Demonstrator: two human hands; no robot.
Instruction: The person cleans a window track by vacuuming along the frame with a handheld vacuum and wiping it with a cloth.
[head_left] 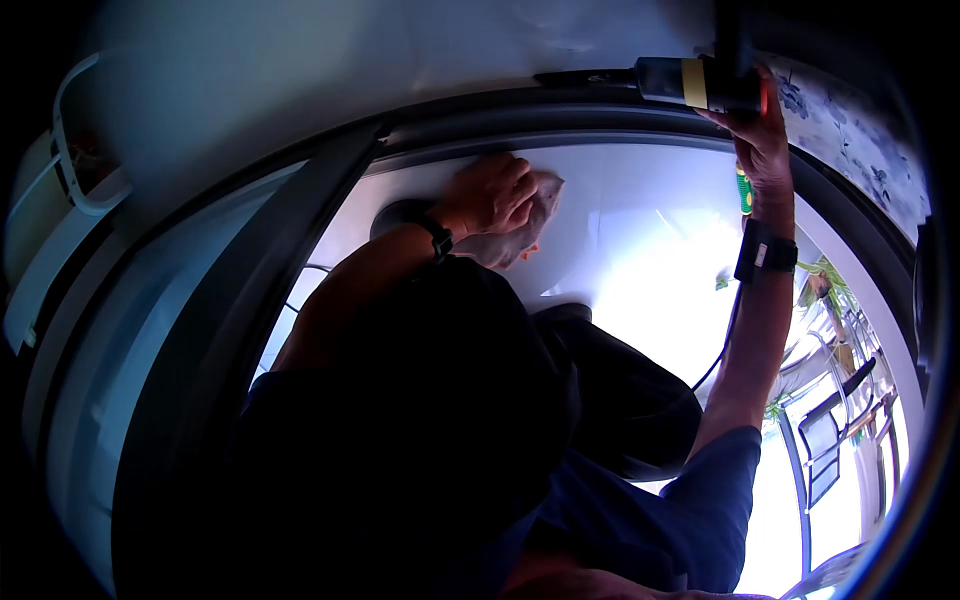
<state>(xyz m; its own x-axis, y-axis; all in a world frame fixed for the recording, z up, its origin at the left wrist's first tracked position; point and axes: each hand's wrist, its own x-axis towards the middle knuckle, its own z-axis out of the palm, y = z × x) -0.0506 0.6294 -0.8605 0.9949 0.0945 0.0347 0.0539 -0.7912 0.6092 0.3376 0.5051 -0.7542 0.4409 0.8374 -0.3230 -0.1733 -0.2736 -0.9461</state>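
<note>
The left hand (492, 195), its fingers curled, grasps a crumpled greyish cloth (538, 218) against the glossy white panel (625, 185). The right hand (764, 150) is closed around a black cylindrical tool with yellow band (668, 82), near the long dark frame (560, 118). Work along this frame seems in hand; the next move probably calls for steady grip.

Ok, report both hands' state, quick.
Left hand: closed, holding a greyish cloth.
Right hand: closed, holding a black-and-yellow tool.
</note>
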